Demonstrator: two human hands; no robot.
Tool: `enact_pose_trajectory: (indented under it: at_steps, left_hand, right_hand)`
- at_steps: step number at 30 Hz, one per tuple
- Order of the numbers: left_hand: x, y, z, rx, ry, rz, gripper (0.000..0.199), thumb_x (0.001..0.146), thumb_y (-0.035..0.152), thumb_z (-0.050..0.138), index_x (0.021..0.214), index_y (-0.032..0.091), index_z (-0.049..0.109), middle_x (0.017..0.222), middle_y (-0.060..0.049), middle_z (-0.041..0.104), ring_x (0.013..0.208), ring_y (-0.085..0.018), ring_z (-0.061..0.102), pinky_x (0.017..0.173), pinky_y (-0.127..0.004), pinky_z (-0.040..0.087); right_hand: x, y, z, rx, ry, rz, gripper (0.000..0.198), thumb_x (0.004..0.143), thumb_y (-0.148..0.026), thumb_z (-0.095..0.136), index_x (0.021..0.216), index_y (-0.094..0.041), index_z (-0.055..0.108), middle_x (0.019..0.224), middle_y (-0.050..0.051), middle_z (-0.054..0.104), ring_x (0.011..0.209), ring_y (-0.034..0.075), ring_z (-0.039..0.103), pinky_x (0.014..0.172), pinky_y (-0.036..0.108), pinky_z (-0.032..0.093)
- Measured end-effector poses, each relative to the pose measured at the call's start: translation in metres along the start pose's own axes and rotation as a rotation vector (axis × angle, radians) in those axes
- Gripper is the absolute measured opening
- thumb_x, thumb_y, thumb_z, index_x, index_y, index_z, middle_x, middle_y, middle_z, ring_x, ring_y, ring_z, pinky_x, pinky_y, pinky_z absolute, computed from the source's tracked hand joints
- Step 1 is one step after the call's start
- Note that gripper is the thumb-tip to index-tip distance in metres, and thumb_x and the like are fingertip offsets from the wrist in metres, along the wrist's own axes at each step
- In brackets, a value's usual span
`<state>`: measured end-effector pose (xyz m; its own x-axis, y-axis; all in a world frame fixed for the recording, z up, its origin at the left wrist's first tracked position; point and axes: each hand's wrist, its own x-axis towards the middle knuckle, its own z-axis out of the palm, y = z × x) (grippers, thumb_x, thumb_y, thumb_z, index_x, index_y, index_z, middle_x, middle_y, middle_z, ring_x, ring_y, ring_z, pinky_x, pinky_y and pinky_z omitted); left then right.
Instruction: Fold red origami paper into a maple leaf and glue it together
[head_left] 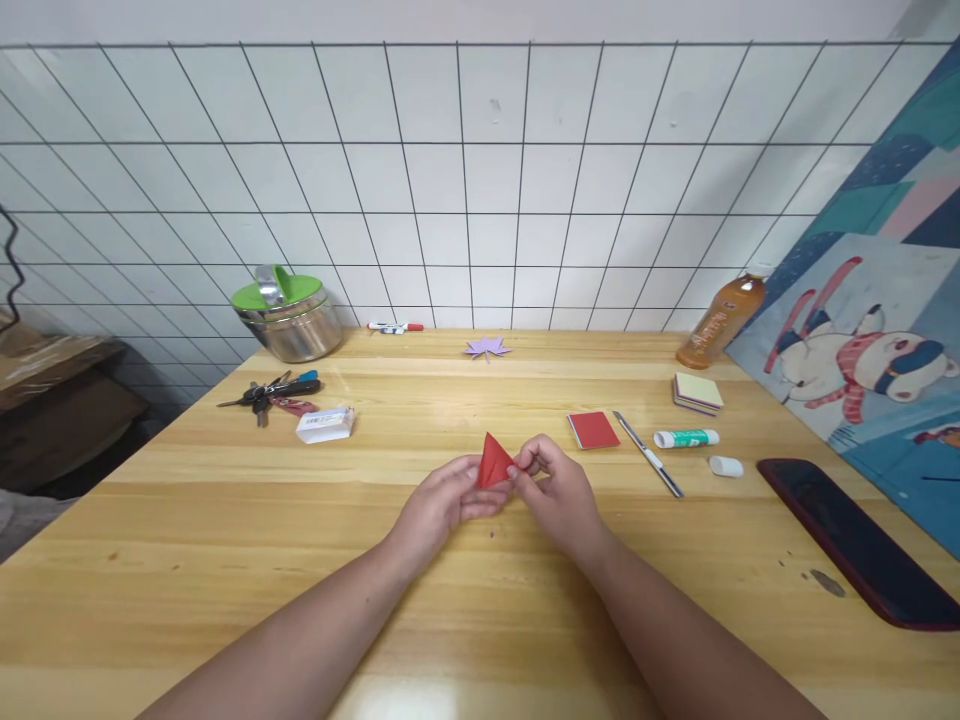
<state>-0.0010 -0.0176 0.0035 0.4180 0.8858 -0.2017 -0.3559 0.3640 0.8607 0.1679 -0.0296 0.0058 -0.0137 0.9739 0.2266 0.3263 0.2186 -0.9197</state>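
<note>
You hold the red paper (493,463) at the centre of the frame, above the table (262,600). It is folded to a triangular shape, its point turned toward the top of the frame. Your left hand (435,503) grips its left side: the thumb lies along that edge, and the other fingers curl beneath and past the lower edge. Your right hand (561,493) pinches its lower right corner between thumb and curled fingers. Both forearms reach in from the bottom of the frame.

Right of centre, just beyond your right hand, lies a red square (593,430), with a slim tool (649,455) slanting beside it. Farther right you have a glue stick (686,438), a white cap (726,466) near it, and a pad of notes (697,393) above them. A phone (862,540) lies at the lower right, and an amber bottle (721,320) stands at the upper right, next to a bear poster (896,365).

Along the table's far edge, a purple leaf (487,347) lies at upper centre and a marker (395,327) to its left. A green-lidded pot (300,330) stands at the upper left, with keys (270,393) below it and a small white block (325,426) just beside them.
</note>
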Motion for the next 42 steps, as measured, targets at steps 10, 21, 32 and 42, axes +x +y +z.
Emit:
enact_pose_trajectory:
  at_steps: [10, 21, 32, 42]
  left_hand:
    - [-0.001, 0.000, 0.005, 0.235, -0.017, 0.030, 0.029, 0.078, 0.037, 0.065, 0.096, 0.014, 0.063, 0.089, -0.007, 0.068, 0.080, -0.015, 0.062, 0.076, -0.028, 0.048]
    - [0.002, 0.000, 0.004, 0.444, 0.060, 0.151, 0.030, 0.079, 0.043, 0.062, 0.081, 0.014, 0.055, 0.062, 0.003, 0.057, 0.048, -0.006, 0.048, 0.049, -0.018, 0.039]
    - [-0.001, -0.002, 0.004, 0.581, 0.051, 0.187, 0.034, 0.083, 0.047, 0.053, 0.097, 0.016, 0.055, 0.063, 0.003, 0.055, 0.043, -0.007, 0.044, 0.042, -0.019, 0.036]
    - [-0.010, 0.000, 0.005, 0.835, 0.005, 0.297, 0.079, 0.082, 0.030, 0.056, 0.147, 0.021, 0.011, 0.053, 0.008, 0.052, 0.051, -0.012, 0.049, 0.056, -0.022, 0.037]
  right_hand:
    - [0.000, -0.004, -0.002, -0.042, -0.035, -0.058, 0.019, 0.071, -0.011, 0.047, 0.083, -0.020, 0.059, 0.075, 0.000, 0.059, 0.063, 0.011, 0.053, 0.048, 0.018, 0.041]
    - [0.001, -0.006, 0.000, 0.160, -0.161, 0.125, 0.010, 0.075, -0.028, 0.060, 0.075, -0.018, 0.061, 0.070, 0.001, 0.063, 0.067, 0.014, 0.059, 0.060, 0.025, 0.046]
    - [-0.002, -0.005, 0.007, 0.245, -0.195, 0.111, 0.023, 0.070, -0.021, 0.063, 0.079, -0.021, 0.042, 0.068, -0.005, 0.055, 0.062, 0.010, 0.053, 0.062, 0.025, 0.044]
    - [0.000, -0.016, 0.001, 0.316, -0.240, 0.264, 0.023, 0.072, -0.036, 0.064, 0.084, -0.017, 0.062, 0.072, 0.001, 0.061, 0.061, 0.012, 0.055, 0.054, 0.024, 0.046]
